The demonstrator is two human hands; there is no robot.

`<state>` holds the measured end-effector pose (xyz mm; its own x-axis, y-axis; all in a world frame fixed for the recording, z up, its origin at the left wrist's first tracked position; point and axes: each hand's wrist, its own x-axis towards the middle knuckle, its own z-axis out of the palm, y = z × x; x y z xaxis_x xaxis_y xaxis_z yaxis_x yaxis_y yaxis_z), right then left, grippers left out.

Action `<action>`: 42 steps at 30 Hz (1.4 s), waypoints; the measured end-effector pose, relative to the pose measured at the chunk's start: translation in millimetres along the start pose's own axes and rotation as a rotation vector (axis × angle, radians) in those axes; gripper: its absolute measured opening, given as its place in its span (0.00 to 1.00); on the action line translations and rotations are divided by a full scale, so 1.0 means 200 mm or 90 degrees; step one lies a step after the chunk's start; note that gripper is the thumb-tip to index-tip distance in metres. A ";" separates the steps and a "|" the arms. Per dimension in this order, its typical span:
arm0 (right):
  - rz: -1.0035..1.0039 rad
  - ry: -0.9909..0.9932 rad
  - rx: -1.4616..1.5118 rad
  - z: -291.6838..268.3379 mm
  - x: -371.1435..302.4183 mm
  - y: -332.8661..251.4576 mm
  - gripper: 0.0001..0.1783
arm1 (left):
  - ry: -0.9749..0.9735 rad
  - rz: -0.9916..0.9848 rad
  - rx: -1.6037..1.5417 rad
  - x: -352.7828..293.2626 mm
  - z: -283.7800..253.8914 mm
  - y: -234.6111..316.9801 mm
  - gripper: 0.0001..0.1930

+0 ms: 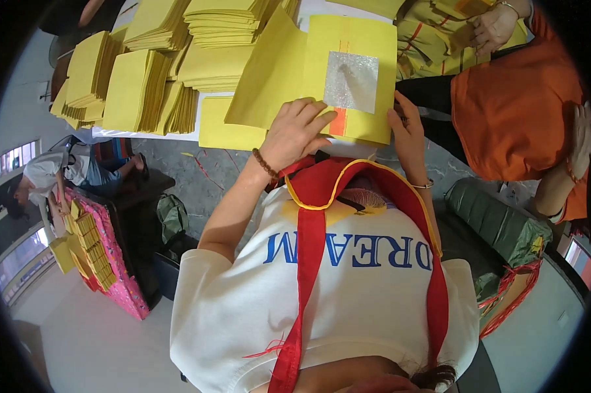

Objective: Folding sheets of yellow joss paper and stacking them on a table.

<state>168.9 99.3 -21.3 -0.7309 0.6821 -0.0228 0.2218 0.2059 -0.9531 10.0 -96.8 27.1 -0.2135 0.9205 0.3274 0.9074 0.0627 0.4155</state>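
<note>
Resting on the yellow sheet (317, 62), your left hand (295, 133) lies just below and left of the silver square (351, 82), fingers loosely spread and thumb apart from them. Your right hand (409, 128) is at the sheet's edge, right of the square; whether it pinches paper there, I cannot tell. The sheet looks bowed below the square, so uneven pressure from your two hands could put a crease in it. The orange-red strip (338, 122) directly beneath the square sits beside your left fingertips, and a dragging finger might scuff or lift it. Left of the square, a wide yellow leaf (266, 78) looks raised; catching it with your knuckles could bend it. Farther left of the square, the paper stacks (133, 92) lean and might slide if bumped. Well right of the square, a co-worker's hand (495, 29) leaves room for a jostled elbow.
</note>
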 end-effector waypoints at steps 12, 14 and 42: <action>-0.003 0.005 0.022 0.00 -0.07 -0.04 0.18 | -0.058 0.043 -0.083 0.06 -0.04 -0.09 0.11; -0.004 0.008 0.021 0.01 -0.07 -0.05 0.17 | -0.064 0.017 -0.107 0.06 -0.04 -0.11 0.09; -0.422 -0.299 -0.427 -0.10 0.05 -0.22 0.11 | -0.058 0.104 -0.053 0.07 -0.06 -0.13 0.07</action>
<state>164.9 111.4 26.9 -0.9813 -0.0199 0.1916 -0.1074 0.8820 -0.4588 -20.6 -90.7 30.8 -0.0284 0.9471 0.3198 0.8933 -0.1195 0.4333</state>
